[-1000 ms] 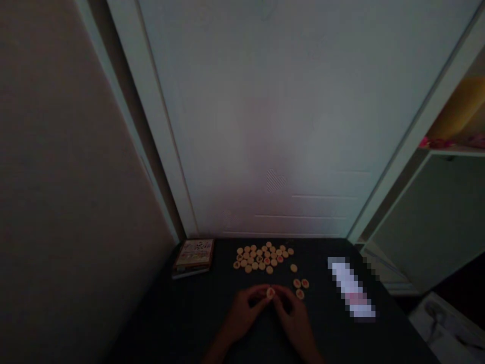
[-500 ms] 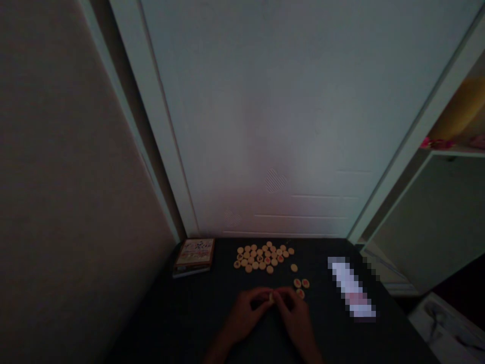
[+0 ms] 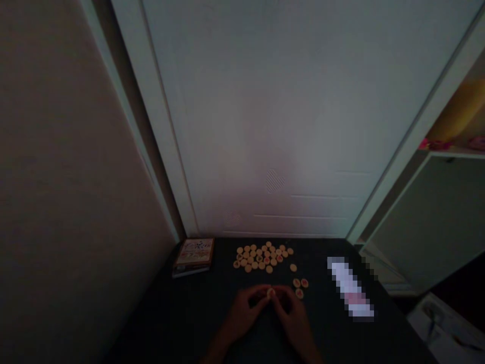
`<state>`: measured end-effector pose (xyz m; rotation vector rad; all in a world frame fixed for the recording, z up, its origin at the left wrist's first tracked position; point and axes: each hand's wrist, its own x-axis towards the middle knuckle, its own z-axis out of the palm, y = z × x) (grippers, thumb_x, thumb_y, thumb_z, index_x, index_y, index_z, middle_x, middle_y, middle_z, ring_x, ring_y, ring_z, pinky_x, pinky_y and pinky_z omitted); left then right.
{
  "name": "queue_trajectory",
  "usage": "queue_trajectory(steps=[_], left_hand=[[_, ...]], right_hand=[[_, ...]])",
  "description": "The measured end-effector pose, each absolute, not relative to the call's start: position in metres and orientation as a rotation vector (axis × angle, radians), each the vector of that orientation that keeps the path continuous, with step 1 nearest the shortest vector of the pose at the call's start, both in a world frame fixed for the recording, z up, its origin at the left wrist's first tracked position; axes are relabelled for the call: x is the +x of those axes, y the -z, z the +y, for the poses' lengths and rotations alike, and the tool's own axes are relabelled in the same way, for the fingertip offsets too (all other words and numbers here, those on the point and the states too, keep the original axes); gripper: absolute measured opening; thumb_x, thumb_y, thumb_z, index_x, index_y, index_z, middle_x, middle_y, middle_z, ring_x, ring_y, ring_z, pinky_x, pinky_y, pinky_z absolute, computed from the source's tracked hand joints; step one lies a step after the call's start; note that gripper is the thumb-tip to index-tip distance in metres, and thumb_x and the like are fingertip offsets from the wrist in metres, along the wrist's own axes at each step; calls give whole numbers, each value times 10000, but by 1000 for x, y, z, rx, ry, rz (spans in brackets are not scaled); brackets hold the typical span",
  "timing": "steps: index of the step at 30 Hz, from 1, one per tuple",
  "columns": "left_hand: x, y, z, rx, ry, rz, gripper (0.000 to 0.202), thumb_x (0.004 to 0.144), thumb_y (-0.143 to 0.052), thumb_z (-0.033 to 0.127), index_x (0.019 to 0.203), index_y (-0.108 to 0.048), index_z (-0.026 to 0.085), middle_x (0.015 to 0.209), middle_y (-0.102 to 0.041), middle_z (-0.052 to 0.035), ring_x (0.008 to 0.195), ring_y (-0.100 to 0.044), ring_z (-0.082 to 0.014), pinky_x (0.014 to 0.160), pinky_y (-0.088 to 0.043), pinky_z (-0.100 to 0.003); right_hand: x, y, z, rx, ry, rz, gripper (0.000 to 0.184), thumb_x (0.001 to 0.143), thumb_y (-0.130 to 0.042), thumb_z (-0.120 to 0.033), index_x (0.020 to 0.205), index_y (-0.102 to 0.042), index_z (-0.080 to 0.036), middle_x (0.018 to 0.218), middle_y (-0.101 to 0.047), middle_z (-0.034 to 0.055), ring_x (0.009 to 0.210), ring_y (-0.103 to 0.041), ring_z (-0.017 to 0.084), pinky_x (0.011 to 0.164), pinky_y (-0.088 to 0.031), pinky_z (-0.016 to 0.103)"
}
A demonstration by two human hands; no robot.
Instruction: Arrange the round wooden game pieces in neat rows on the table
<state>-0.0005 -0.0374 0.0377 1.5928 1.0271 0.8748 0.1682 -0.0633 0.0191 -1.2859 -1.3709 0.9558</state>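
Observation:
The scene is dim. My left hand [image 3: 244,313] and my right hand [image 3: 293,316] meet over the dark table [image 3: 189,323], fingertips pinched together on one small round wooden disc [image 3: 270,292]. A cluster of several similar tan discs [image 3: 261,258], some with red marks, lies farther back on the table. Three more red-marked discs [image 3: 300,286] sit just right of my right fingers, with a single disc [image 3: 293,268] behind them.
A small flat box [image 3: 194,255] with a printed lid lies at the back left of the table. A blurred white and pink object [image 3: 350,288] lies at the right. A pale wall panel rises behind the table; shelving stands at the right.
Both hands stay together on the disc; the disc dipped behind the fingers, then tilted back up into sight. Nothing else on the table moved.

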Motion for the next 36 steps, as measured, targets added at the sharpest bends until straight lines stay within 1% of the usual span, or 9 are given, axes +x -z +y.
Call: queue_trajectory(steps=[4, 7, 11, 17, 22, 26, 36], left_hand=[[-1, -35, -38, 1611, -856, 1043, 281, 897, -646, 383, 1136, -734, 265, 1072, -796, -19, 988, -719, -213, 903, -531, -294], [-1, -34, -38, 1629, -849, 1050, 265, 880, -663, 365, 1112, -741, 262, 1036, -802, -16, 956, -720, -209, 874, -533, -285], [0, -39, -39, 1636, -843, 1070, 265, 868, -675, 392, 1083, -751, 257, 1010, -803, -15, 924, -720, -203, 859, -529, -277], [0, -46, -40, 1624, -841, 1087, 271, 882, -652, 415, 1090, -747, 270, 1034, -799, -6, 951, -714, -212, 879, -526, -289], [-1, -42, -38, 1614, -852, 1075, 286, 892, -640, 414, 1115, -740, 265, 1056, -797, -17, 977, -715, -217, 899, -528, -297], [-1, -35, -37, 1616, -856, 1064, 305, 898, -630, 421, 1135, -729, 255, 1098, -786, -28, 1012, -710, -218, 916, -523, -292], [0, -36, -38, 1702, -806, 1066, 265, 884, -644, 368, 1100, -735, 245, 1024, -792, -26, 943, -706, -200, 860, -518, -274]], right_hand=[[168, -18, -64, -1353, -918, -1362, 337, 890, -607, -533, 942, -716, -219, 869, -770, 54, 799, -711, 228, 725, -524, 291], [168, -17, -65, -1390, -886, -1351, 339, 868, -633, -541, 896, -710, -212, 824, -763, 48, 781, -707, 227, 721, -521, 285], [170, -17, -64, -1358, -918, -1342, 341, 883, -613, -539, 859, -711, -213, 894, -776, 66, 832, -720, 234, 772, -532, 290], [170, -20, -63, -1305, -941, -1337, 370, 896, -585, -560, 909, -724, -218, 969, -777, 84, 881, -722, 249, 808, -547, 316], [168, -23, -65, -1257, -970, -1349, 376, 897, -584, -566, 952, -709, -215, 987, -769, 85, 900, -718, 244, 820, -546, 318], [167, -21, -65, -1288, -957, -1354, 361, 898, -589, -555, 935, -698, -213, 928, -763, 71, 873, -714, 237, 800, -534, 310], [169, -10, -64, -1375, -911, -1338, 390, 857, -628, -585, 827, -677, -200, 786, -749, 52, 762, -698, 224, 717, -513, 293]])
